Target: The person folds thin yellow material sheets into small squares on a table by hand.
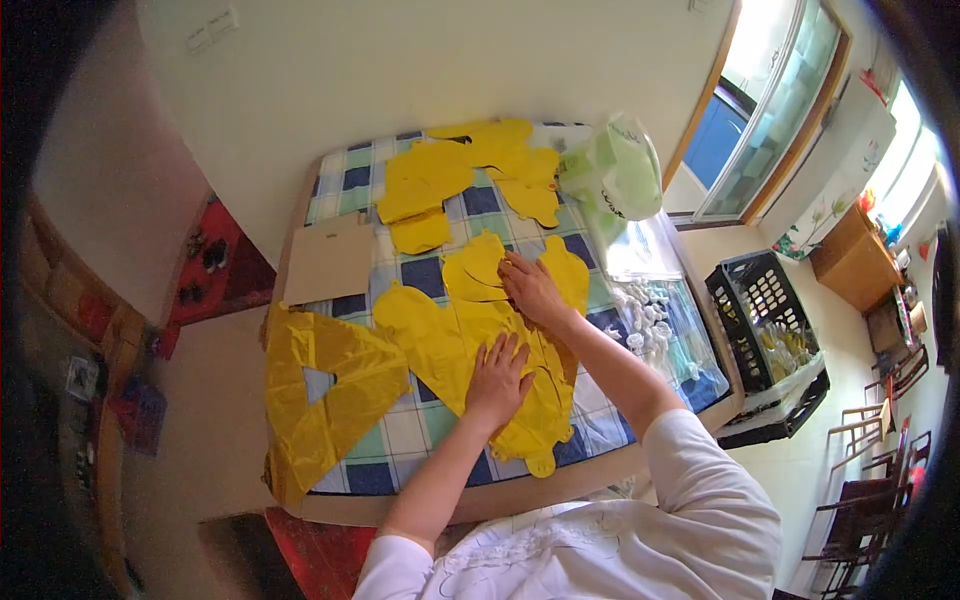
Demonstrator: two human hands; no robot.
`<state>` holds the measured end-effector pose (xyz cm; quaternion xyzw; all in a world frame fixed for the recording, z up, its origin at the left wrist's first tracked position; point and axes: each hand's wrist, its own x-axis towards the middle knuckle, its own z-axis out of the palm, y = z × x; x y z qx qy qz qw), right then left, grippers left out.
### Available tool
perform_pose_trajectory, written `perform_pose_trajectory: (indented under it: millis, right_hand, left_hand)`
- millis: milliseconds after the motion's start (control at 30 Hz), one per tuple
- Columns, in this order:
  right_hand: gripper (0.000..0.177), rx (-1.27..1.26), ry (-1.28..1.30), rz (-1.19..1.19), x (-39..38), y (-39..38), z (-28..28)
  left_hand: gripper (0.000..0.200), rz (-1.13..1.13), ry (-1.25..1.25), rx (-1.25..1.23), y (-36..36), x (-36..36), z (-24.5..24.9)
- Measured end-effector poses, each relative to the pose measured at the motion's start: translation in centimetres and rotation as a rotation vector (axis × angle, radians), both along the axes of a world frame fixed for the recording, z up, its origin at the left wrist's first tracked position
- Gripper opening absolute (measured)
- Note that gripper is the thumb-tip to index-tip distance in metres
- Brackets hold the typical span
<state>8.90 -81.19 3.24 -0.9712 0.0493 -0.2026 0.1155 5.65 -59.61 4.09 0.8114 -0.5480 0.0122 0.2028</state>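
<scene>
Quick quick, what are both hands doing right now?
Left hand: open, palm down on the yellow pieces, fingers spread.
Right hand: resting on them too; can't tell if its fingertips pinch anything.

Passable above the flat cardboard (328, 265); green bag (625, 165) obstructs far right.

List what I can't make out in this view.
All in the head view:
- Palms of the left hand and right hand: turned down on the yellow sheeting.
- Checked cloth beneath that sheeting: covered.
- Lettering on the pale green bag: too small and blurred to read.
- Scene outside the window: lost in glare.
- Person's legs: not visible, below the white shirt and the bottom edge.
</scene>
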Motion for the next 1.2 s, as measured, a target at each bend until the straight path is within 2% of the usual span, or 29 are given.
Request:
perform_pose_trajectory:
  millis: [67, 167, 267, 333, 433, 533, 633, 700, 767, 833, 867, 933, 1033, 1200]
  right_hand:
    - [0.038, -0.116, 0.004, -0.011, 0.6, -0.1, -0.5]
    - [0.043, -0.123, 0.226, 0.039, 0.7, -0.6, 0.9]
    - [0.032, 0.283, 0.221, -0.467, 0.4, -3.5, 4.2]
    - [0.036, -0.084, 0.062, -0.705, -0.8, -6.4, 2.8]
    - [0.037, 0.028, 0.17, -0.764, -2.7, -9.1, 2.8]
    - [0.04, 0.196, 0.34, -0.654, -2.9, -10.6, 2.9]
    - [0.04, 0.317, 0.351, -0.643, -1.4, -10.6, 2.9]
    - [0.039, 1.151, 0.215, -0.329, -1.4, -8.7, 5.9]
    - [0.038, 1.506, 0.023, -0.042, -1.4, -7.7, 6.5]
    - [0.037, 1.401, -0.192, 0.143, -1.9, -7.1, 4.5]
    - [0.038, 0.612, 0.031, -0.237, -1.9, -6.6, 2.5]
    - [0.038, 0.057, 0.126, -0.212, -3.6, -4.1, -0.4]
    - [0.04, 0.181, -0.044, -0.156, -5.4, -0.1, -0.2]
    - [0.041, 0.137, 0.031, -0.088, -6.4, 2.7, 2.5]
  left_hand:
    - [0.048, 0.005, -0.012, -0.029, -0.1, 0.1, -0.1]
    - [0.048, 0.004, -0.044, -0.055, 0.1, 0.1, -0.4]
    - [0.049, 0.014, -0.037, 0.0, 0.1, -0.1, -0.3]
    - [0.049, 0.016, -0.018, -0.002, 0.0, 0.0, -0.4]
    - [0.049, 0.017, -0.014, -0.001, -0.1, 0.0, -0.3]
    - [0.048, 0.014, -0.017, -0.073, -0.1, 0.0, -0.6]
    - [0.049, 0.015, -0.015, -0.073, 0.0, 0.0, -0.6]
    - [0.049, 0.007, -0.013, -0.054, 0.0, 0.0, -0.4]
    - [0.049, 0.009, -0.005, -0.044, 0.0, 0.0, -0.3]
    - [0.05, 0.014, 0.004, -0.044, -0.1, -0.1, -0.4]
    - [0.05, 0.012, 0.013, -0.032, -0.1, 0.0, -0.3]
    - [0.051, 0.014, 0.03, -0.014, -0.2, 0.2, -0.2]
    - [0.05, 0.011, -0.028, -0.106, -0.1, 0.0, -0.8]
    - [0.044, -0.007, 0.016, -0.096, 0.0, 0.0, 0.1]
